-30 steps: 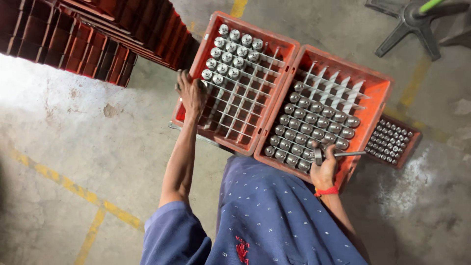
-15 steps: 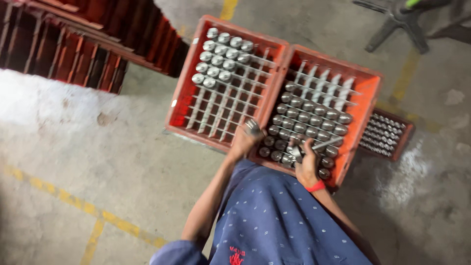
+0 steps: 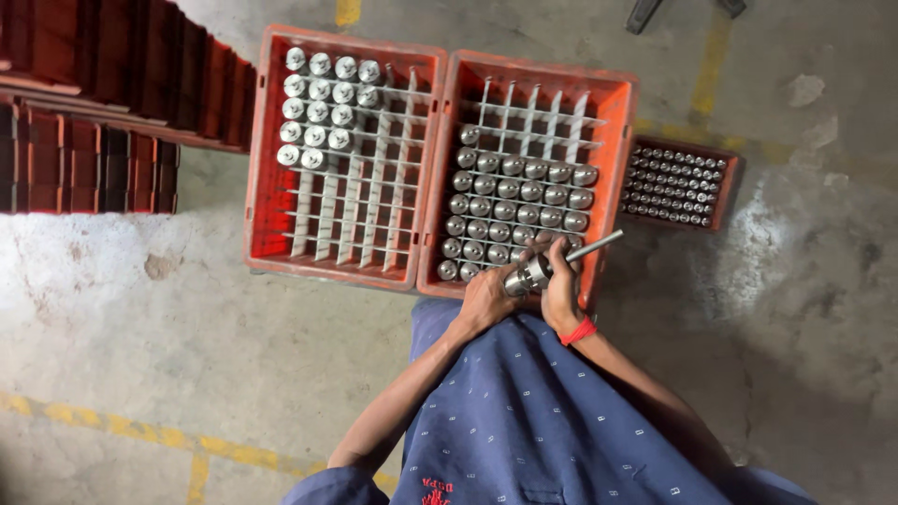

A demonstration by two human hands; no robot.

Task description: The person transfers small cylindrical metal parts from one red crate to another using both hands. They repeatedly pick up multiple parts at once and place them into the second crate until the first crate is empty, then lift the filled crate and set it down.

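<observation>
Both my hands meet over the near edge of the right orange crate (image 3: 617, 103). My left hand (image 3: 485, 299) grips a shiny metal cylinder (image 3: 526, 275). My right hand (image 3: 561, 285), with a red thread at the wrist, holds a thin metal rod (image 3: 594, 247) that points up and to the right from the cylinder. The right crate's white grid holds several rows of metal cylinders (image 3: 514, 201). The left orange crate (image 3: 267, 159) holds several cylinders (image 3: 323, 103) only in its far left corner.
A small dark tray (image 3: 734, 173) with many small metal parts lies right of the crates. Stacked red crates (image 3: 103, 103) stand at the left. The concrete floor has yellow lines (image 3: 140, 435). My blue shirt fills the bottom.
My left hand came back from the left crate, took a cylinder at the right crate, and now holds it against the rod in my right hand. The camera view has shifted closer.
</observation>
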